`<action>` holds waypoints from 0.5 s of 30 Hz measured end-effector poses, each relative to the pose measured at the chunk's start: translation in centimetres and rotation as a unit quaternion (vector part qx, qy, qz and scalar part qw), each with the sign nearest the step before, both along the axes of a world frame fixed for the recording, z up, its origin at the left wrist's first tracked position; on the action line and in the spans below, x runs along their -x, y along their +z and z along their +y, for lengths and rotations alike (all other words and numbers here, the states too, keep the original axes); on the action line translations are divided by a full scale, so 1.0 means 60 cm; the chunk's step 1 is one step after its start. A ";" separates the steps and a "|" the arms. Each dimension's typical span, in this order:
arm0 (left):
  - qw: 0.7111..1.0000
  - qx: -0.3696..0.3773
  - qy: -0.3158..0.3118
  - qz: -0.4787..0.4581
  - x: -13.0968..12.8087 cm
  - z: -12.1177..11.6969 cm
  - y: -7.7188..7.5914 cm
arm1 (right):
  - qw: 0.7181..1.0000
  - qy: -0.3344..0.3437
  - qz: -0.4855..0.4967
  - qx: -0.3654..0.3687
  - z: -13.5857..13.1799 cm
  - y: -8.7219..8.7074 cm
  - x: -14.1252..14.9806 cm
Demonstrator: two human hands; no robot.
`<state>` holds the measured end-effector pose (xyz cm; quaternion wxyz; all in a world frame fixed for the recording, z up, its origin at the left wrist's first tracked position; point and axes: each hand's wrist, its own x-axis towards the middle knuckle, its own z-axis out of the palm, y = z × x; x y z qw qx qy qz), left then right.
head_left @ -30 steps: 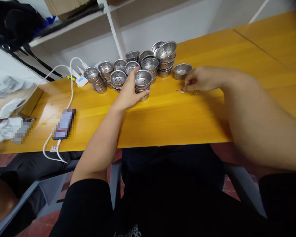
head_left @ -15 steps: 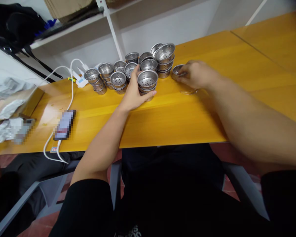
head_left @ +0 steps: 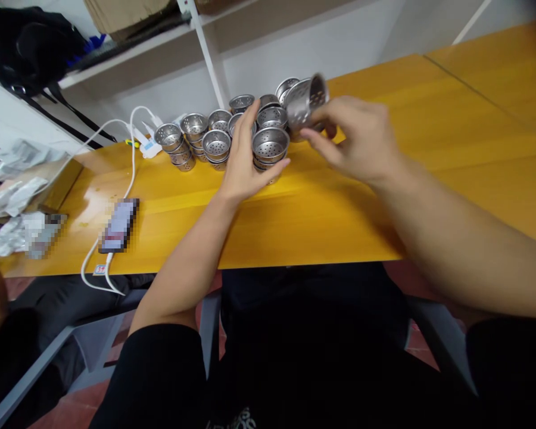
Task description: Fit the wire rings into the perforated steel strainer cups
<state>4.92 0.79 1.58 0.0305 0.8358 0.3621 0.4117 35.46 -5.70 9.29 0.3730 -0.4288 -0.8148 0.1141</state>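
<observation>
My right hand (head_left: pixel 355 137) pinches a perforated metal cup (head_left: pixel 318 98), tilted on its side and blurred, in front of the tall stack at the right. My left hand (head_left: pixel 246 158) curves round the near stack of perforated metal cups (head_left: pixel 270 145), fingers along its left side and thumb across its front. Part of that stack is hidden by the hand. Several more stacks of these cups stand close by, among them a leaning stack (head_left: pixel 175 146) at the left end and a front stack (head_left: pixel 216 146) beside my left hand.
A phone (head_left: pixel 120 225) on a white cable lies on the yellow table (head_left: pixel 183 238) at left. Behind the cups are a white power adapter (head_left: pixel 149 147) and a shelf (head_left: pixel 134 44) with a black bag (head_left: pixel 31 47). Plastic packaging (head_left: pixel 15 185) and another person's arm are at far left.
My right hand has lifted the cup from the tabletop and moved it up and left against the tall stack, tilting it. My left hand stays at the near stack.
</observation>
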 end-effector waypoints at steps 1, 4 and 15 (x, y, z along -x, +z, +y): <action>1.000 -0.002 -0.008 0.009 -0.002 -0.004 0.005 | 0.999 0.039 0.003 0.004 -0.005 -0.005 0.010; 0.999 -0.004 -0.022 0.034 -0.005 -0.014 0.013 | 0.992 0.121 0.026 0.017 -0.013 -0.018 0.031; 0.999 -0.030 -0.022 0.036 -0.017 -0.025 0.011 | 0.971 0.144 0.180 0.066 -0.027 -0.013 0.032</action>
